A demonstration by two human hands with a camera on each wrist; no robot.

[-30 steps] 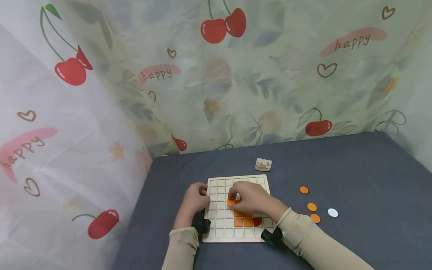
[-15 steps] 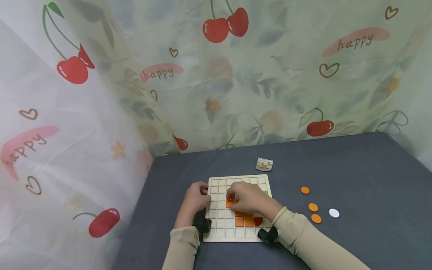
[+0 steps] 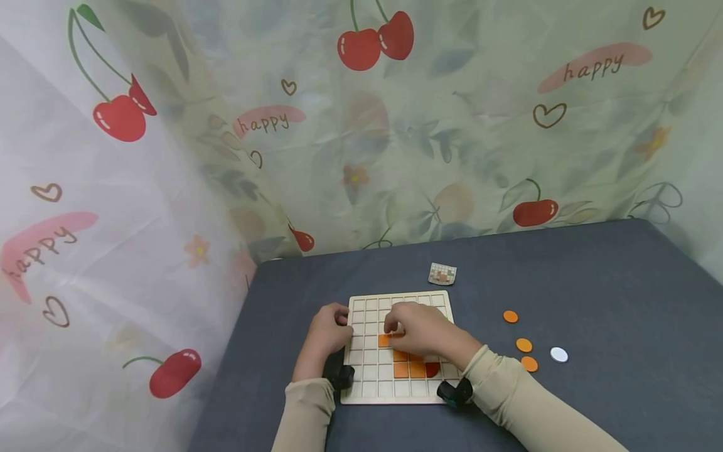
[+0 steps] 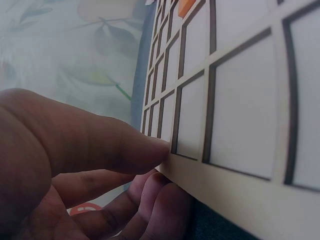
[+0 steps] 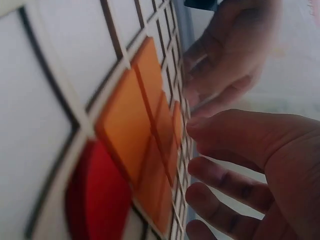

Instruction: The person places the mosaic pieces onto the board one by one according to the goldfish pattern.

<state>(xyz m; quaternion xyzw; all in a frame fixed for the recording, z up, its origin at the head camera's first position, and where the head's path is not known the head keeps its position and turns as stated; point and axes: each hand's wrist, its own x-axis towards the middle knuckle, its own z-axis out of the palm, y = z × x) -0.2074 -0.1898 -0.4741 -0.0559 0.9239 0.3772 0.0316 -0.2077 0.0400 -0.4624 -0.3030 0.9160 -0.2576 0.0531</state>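
A dark grey table (image 3: 610,326) stands against a pale, creased sheet (image 3: 316,56) that hangs behind it and on both sides. Printed across the sheet are red cherries (image 3: 358,50), pink patches (image 3: 270,119) reading "happy", brown outlined hearts (image 3: 549,127), small orange flowers (image 3: 354,178) and faint grey-blue leaves (image 3: 452,63).

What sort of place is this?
Likely a makeshift filming booth: cherry-print sheeting behind a dark table, a grid board on it, and black wrist cameras.
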